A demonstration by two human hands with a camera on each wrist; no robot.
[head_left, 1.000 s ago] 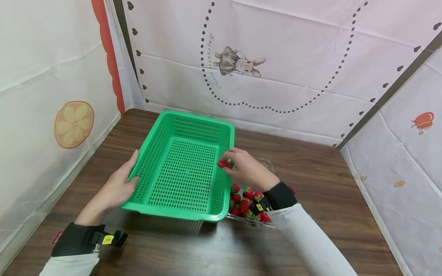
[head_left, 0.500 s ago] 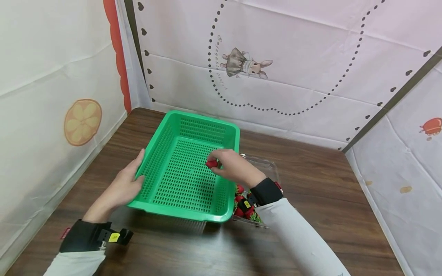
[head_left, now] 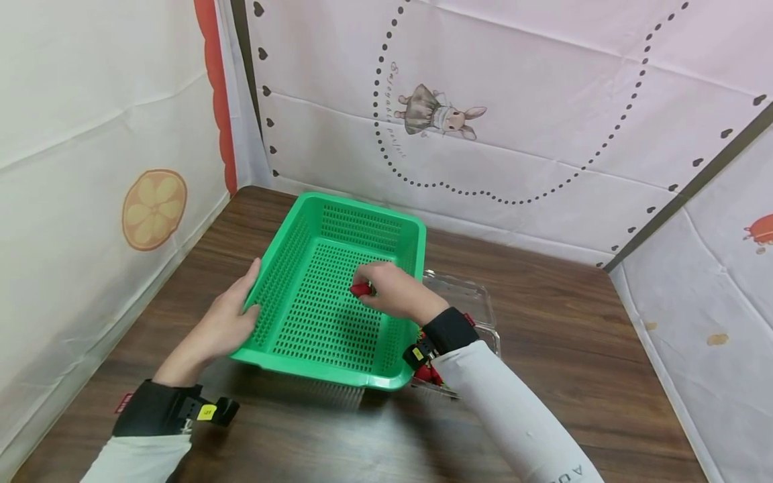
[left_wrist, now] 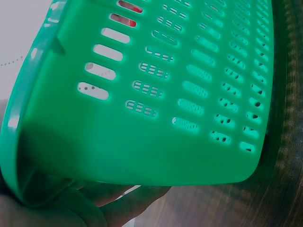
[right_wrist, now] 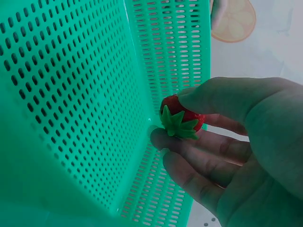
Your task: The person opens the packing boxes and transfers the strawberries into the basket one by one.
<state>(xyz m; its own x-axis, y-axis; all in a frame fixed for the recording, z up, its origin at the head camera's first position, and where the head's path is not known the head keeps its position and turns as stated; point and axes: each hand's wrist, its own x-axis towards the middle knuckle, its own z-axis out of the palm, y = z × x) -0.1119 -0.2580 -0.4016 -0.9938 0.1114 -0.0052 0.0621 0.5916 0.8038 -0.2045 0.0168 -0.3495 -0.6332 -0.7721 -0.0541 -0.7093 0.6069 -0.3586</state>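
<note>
A green perforated plastic basket [head_left: 326,302] stands on the table, tilted a little, its inside bare. My left hand [head_left: 226,318] grips its left side, with the thumb at the rim; in the left wrist view the fingers [left_wrist: 137,203] pass beneath the basket wall. Above the basket's right half, my right hand [head_left: 395,292] pinches a strawberry [right_wrist: 180,116] between thumb and fingers. Its green leafy cap faces the camera in the right wrist view. Beside the basket, more strawberries [head_left: 427,374] lie in a clear plastic box, mostly hidden by my right wrist and sleeve.
The clear box's lid [head_left: 465,298] lies folded back on the brown wooden table [head_left: 561,322]. White printed cloth [head_left: 513,100] hangs behind the table and along both sides.
My right hand has carried the strawberry leftward, from over the basket's right rim to above its floor. My left hand has kept its grip on the basket. The head view has shifted slightly.
</note>
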